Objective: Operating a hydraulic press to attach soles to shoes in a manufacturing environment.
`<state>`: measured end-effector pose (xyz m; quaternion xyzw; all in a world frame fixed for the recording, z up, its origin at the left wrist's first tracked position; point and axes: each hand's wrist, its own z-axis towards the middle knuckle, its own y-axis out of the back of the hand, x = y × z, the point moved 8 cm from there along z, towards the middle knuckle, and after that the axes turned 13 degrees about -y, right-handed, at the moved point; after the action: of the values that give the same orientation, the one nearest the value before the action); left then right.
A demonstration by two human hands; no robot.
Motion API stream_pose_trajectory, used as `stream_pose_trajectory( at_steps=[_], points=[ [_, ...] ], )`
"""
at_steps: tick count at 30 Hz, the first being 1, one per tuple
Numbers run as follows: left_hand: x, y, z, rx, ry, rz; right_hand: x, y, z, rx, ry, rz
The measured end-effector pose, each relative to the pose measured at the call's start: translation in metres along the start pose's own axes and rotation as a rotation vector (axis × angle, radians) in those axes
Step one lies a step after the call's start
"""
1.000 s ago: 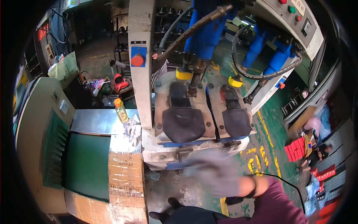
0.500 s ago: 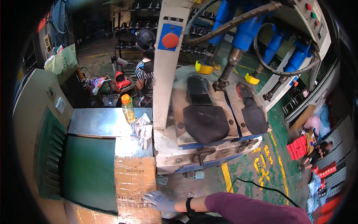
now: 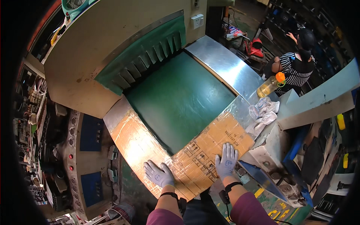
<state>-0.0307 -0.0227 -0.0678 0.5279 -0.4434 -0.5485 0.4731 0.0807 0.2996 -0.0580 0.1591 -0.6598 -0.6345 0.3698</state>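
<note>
Both my hands wear grey work gloves and lie on flattened, tape-covered cardboard (image 3: 193, 180) along the near rim of a conveyor. My left hand (image 3: 158, 174) is flat with its fingers spread, close to the corner by the belt. To the right, my right hand (image 3: 227, 161) rests palm down near the printed marks, its fingers stretched out. Neither hand holds anything. Beyond the cardboard, the green conveyor belt (image 3: 183, 97) is bare and runs under a green strip curtain (image 3: 146, 52).
A bottle with an orange cap (image 3: 270, 85) and crumpled white gloves (image 3: 263, 114) lie on the metal edge (image 3: 225, 63). A press machine (image 3: 285, 176) stands close on the right. Another person (image 3: 294, 69) sits at the back right. A control panel (image 3: 90, 161) is at left.
My view has swung left from the press to the conveyor. My left hand has come into view on the cardboard. The right hand remains on the cardboard.
</note>
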Motion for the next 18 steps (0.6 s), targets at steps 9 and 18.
stream_pose_trajectory(
  at_steps=[9, 18],
  points=[
    [-0.011, -0.002, 0.003, 0.042, 0.013, 0.015, -0.005, 0.002, 0.009, 0.042, -0.019, -0.031],
    [-0.01, -0.002, 0.006, 0.061, 0.018, 0.024, -0.002, -0.002, 0.008, 0.077, -0.049, -0.069]
  ],
)
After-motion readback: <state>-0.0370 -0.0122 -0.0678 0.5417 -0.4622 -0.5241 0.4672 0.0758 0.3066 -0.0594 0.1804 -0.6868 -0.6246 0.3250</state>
